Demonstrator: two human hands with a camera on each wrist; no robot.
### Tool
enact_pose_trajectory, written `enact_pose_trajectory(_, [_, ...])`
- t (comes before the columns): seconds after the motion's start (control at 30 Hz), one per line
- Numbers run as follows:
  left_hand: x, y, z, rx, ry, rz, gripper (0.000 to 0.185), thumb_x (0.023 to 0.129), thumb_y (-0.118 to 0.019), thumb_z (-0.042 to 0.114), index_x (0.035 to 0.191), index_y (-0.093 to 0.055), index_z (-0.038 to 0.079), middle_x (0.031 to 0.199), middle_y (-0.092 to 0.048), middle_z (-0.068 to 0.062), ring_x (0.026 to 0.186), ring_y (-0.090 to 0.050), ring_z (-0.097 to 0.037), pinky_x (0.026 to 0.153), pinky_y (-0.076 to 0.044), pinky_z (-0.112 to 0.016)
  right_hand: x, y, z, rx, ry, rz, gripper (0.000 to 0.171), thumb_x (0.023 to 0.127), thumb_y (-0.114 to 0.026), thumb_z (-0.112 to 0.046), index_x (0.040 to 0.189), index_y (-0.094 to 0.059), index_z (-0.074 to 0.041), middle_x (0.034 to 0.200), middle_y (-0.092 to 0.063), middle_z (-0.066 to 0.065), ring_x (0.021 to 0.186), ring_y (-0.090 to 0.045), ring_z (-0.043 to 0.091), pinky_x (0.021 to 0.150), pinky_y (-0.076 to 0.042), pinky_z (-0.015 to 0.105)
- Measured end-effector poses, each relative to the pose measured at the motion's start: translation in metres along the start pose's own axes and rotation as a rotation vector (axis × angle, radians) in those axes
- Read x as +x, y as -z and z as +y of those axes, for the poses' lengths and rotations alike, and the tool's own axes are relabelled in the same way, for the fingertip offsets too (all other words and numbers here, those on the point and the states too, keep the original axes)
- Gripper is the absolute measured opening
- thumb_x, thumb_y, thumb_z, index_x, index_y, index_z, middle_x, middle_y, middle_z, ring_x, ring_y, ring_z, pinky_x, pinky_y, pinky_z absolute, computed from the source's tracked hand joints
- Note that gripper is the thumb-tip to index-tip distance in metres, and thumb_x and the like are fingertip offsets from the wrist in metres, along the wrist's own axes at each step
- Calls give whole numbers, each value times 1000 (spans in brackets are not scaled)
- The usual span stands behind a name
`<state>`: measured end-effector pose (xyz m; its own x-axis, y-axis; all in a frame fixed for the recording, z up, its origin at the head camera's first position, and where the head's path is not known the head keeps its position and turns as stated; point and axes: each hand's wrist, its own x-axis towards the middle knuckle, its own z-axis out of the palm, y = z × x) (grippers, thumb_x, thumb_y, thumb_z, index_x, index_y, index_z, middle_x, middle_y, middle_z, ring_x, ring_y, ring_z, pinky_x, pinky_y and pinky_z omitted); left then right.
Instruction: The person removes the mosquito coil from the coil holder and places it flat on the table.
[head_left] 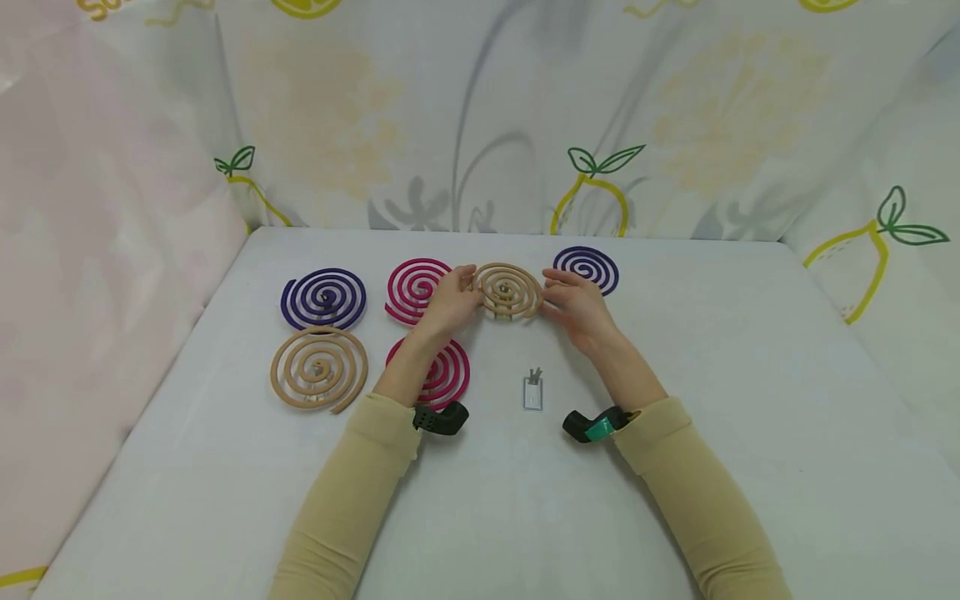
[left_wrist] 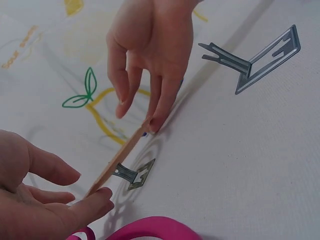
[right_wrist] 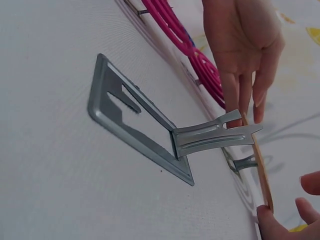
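A tan mosquito coil (head_left: 517,287) lies level on a small metal stand (left_wrist: 126,173), raised above the white table. My left hand (head_left: 454,302) is at the coil's left edge, with the thumb and fingers extended around the rim. On the opposite side, my right hand (head_left: 577,304) has its fingertips right at the edge, fingers mostly straight. The left wrist view shows the coil (left_wrist: 120,155) edge-on between the two hands, the stand's prongs meeting its underside. Nearer to me stands a bare metal stand (head_left: 532,393) with its forked arm bent up.
Left of the hands are a dark blue coil (head_left: 286,304), another tan coil (head_left: 275,375) and two pink coils (head_left: 390,296), the nearer pink one partly behind my left forearm. A second dark blue coil (head_left: 611,271) is beyond my right hand. A patterned curtain (head_left: 480,125) borders the table (head_left: 750,417).
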<state>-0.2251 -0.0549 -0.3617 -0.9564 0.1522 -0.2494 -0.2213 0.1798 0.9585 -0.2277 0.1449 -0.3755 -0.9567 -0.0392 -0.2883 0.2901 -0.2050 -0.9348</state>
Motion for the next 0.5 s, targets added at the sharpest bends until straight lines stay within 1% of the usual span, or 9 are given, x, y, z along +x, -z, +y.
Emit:
enact_pose_trajectory(0.1, [1,0,0,-4,17,-9,62,97,-46,-1,155,-26,0,161,-30,-19,149,-30,-24,117,-37,-37,2,1,2,0,-1,0,53,97,-47,7,149,-38,6,116,-46,10,108,-45,13,114,-41,37])
enact_pose_trajectory(0.2, [2,-1,-2,-18,18,-15,62,98,-45,-3,156,-22,-1,161,-30,-19,149,-31,-25,116,-38,-37,3,3,3,-11,-2,-11,53,97,-47,7,150,-37,5,116,-46,9,103,-49,12,112,-42,35])
enact_pose_trajectory(0.4, [4,-4,-5,-48,4,-22,63,99,-43,-6,156,-17,-5,160,-29,-23,147,-35,-27,114,-42,-36,3,4,4,-25,-11,-28,56,96,-48,7,150,-37,4,138,-47,18,106,-56,14,109,-46,31])
enact_pose_trajectory(0.5, [4,-4,-5,-43,0,-23,62,99,-41,-6,156,-16,-6,160,-29,-24,146,-35,-27,114,-41,-36,3,4,5,-18,-17,-29,56,95,-49,9,150,-37,4,143,-47,20,109,-56,13,104,-49,28])
